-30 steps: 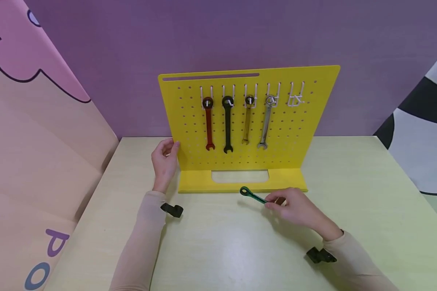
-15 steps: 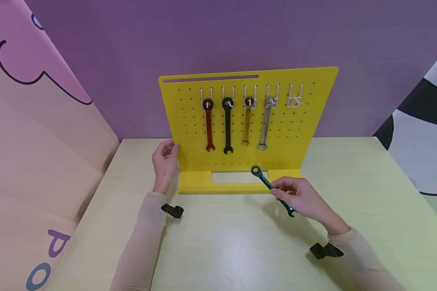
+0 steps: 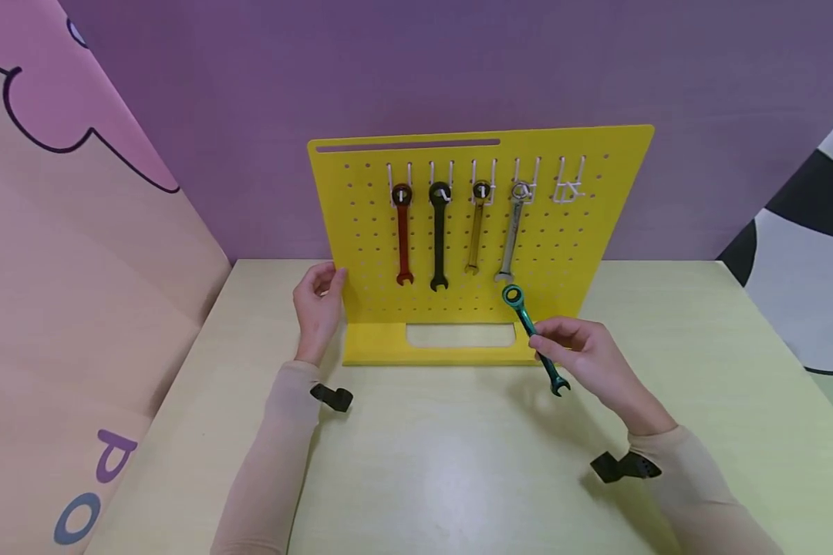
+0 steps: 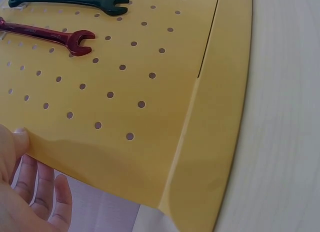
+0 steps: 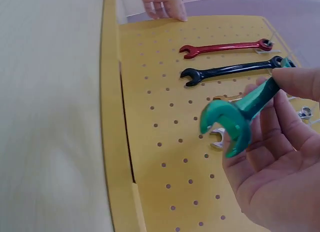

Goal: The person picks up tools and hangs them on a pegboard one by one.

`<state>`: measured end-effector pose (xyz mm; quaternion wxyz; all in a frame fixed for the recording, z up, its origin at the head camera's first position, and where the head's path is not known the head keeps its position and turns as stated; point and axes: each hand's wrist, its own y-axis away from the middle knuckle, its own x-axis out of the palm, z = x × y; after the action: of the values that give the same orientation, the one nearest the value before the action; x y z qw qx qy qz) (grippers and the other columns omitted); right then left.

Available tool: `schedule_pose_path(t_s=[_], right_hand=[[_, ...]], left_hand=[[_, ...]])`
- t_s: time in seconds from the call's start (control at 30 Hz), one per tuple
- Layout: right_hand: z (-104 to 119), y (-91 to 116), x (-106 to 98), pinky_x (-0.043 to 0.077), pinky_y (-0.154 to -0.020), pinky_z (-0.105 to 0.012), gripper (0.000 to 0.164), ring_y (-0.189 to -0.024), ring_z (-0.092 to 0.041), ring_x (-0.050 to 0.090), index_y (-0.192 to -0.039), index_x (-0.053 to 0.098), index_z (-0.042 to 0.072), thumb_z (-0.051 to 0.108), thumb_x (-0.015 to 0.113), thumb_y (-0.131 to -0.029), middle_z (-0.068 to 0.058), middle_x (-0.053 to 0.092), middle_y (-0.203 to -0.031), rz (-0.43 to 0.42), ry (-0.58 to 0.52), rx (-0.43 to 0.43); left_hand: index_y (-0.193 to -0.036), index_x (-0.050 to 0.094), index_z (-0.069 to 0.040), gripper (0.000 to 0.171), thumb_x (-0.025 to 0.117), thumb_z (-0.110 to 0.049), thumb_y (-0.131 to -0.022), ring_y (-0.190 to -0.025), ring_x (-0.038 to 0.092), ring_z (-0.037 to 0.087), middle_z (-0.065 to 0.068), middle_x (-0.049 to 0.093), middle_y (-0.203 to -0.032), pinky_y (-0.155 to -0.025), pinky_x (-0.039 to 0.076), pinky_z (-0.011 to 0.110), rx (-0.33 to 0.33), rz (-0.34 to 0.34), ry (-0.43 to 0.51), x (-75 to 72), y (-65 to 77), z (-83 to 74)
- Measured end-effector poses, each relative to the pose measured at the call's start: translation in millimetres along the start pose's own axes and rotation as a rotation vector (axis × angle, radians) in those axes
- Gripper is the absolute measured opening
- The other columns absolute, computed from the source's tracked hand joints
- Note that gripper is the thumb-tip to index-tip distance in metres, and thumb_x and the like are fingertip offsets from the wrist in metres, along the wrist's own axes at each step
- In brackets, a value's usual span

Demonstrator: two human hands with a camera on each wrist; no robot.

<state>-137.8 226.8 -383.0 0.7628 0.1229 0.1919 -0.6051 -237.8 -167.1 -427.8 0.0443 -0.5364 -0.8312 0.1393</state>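
My right hand (image 3: 583, 358) pinches a green combination wrench (image 3: 525, 317) between thumb and fingers. Its ring end points up and away in front of the lower pegboard, and its open end (image 5: 227, 123) hangs nearest the right wrist camera. At the left edge of the yellow pegboard (image 3: 368, 293), my left hand (image 3: 318, 308) grips the board, thumb on its front face and fingers behind. Red (image 3: 403, 231), black (image 3: 440, 239), gold (image 3: 477, 227) and silver (image 3: 511, 231) wrenches hang on the board's white hooks. The rightmost hook (image 3: 568, 185) has no wrench on it.
The pegboard stands on its yellow base (image 3: 375, 351), with a cutout in the middle, on a pale wooden table (image 3: 430, 462). A purple backdrop (image 3: 458, 62) rises behind it. Printed panels (image 3: 97, 308) flank both sides.
My right hand has raised the green wrench from low over the table toward the board, turning it more upright with the ring end up. The left hand stays at the board's edge.
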Motion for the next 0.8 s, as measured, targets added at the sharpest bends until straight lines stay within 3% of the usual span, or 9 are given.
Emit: schedule_pose_path(t_s=[0.27,0.4,0.63,0.8], right_hand=[[2.9,-8.2,-4.3,0.054,-0.083,-0.024,0.011,-0.088,-0.009,0.067,-0.104,0.075,0.015,0.023,0.068,-0.106,0.016,0.073,-0.089,-0.075,-0.115,-0.014],[5.7,-13.0,-5.8,0.054,-0.081,-0.022,0.012,-0.085,-0.009,0.065,-0.101,0.075,0.017,0.022,0.067,-0.107,0.014,0.073,-0.087,-0.097,-0.194,-0.021],[8.6,-20.0,-8.4,0.057,-0.073,-0.021,0.013,-0.078,-0.011,0.063,-0.101,0.077,0.016,0.014,0.066,-0.107,0.006,0.072,-0.088,-0.110,-0.525,-0.066],[10.8,-22.1,-11.2,0.055,-0.070,-0.023,0.015,-0.077,-0.012,0.060,-0.102,0.076,0.013,0.012,0.063,-0.108,0.004,0.071,-0.089,-0.110,-0.630,-0.105]], left_hand=[[-0.119,0.074,0.000,0.024,0.074,-0.017,-0.102,-0.090,0.061,0.009,0.014,0.073,-0.108,-0.078,0.051,0.015,-0.007,-0.010,0.017,1.5,0.7,-1.6],[-0.121,0.073,-0.001,0.026,0.073,-0.020,-0.103,-0.092,0.061,0.010,0.014,0.073,-0.110,-0.080,0.051,0.015,-0.007,-0.007,0.003,0.3,0.4,-0.2],[-0.120,0.073,-0.001,0.026,0.073,-0.021,-0.104,-0.092,0.061,0.011,0.013,0.072,-0.107,-0.080,0.050,0.016,0.002,-0.005,0.003,-0.1,-0.2,2.5],[-0.122,0.073,-0.001,0.027,0.073,-0.021,-0.104,-0.093,0.061,0.010,0.015,0.073,-0.109,-0.081,0.051,0.015,0.000,0.002,0.002,1.1,-0.1,2.7]])
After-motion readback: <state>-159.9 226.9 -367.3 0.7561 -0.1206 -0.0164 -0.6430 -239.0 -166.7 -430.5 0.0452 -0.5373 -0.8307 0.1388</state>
